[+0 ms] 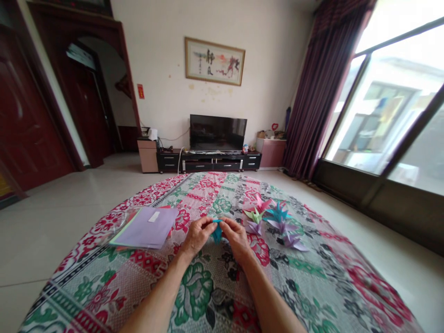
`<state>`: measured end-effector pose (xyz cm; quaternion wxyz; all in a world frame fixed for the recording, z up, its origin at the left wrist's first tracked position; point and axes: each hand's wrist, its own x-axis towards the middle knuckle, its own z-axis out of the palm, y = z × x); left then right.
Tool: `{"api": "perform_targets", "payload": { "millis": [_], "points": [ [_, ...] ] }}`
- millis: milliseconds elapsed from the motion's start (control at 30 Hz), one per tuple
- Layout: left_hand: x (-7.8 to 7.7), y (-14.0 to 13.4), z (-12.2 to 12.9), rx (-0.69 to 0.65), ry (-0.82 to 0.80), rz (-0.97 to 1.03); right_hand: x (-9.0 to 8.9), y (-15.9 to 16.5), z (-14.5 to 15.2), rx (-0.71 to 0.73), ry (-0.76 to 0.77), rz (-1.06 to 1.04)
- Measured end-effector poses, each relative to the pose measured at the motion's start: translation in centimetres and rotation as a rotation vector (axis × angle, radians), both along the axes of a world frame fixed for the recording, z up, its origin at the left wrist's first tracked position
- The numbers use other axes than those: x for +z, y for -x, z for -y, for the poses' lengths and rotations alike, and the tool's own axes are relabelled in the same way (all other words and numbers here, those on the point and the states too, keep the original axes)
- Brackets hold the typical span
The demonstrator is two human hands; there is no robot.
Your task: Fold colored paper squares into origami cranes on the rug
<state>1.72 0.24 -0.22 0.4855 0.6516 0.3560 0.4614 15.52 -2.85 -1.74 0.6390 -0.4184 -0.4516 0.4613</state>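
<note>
Pinching blue paper piece (pixel 217 235) just below center of frame: left hand (pixel 198 235) and right hand (pixel 237 237), each closed on 1 side of its upper end. Folding appears partway; piece is narrow, not spread like finished paper shapes (pixel 278 212), right of center. Paper sheets (pixel 147 233) lie flat, seemingly unused, left of center.

Head-worn camera — forward and down, table (pixel 222 273) near, wall (pixel 156 55) far
</note>
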Motion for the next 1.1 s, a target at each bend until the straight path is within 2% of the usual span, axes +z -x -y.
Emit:
{"api": "perform_targets", "payload": {
  "millis": [367,733,1100],
  "points": [
    [-0.38,0.19,-0.35,0.033,-0.042,-0.033,-0.05,0.25,0.05,0.005,0.013,-0.037],
    [-0.13,0.54,-0.65,-0.015,-0.026,-0.032,0.06,0.42,0.20,0.031,0.017,-0.098],
    [0.16,0.51,-0.44,0.016,-0.034,-0.065,0.04,0.47,0.12,-0.006,0.028,-0.047]
  ]
}}
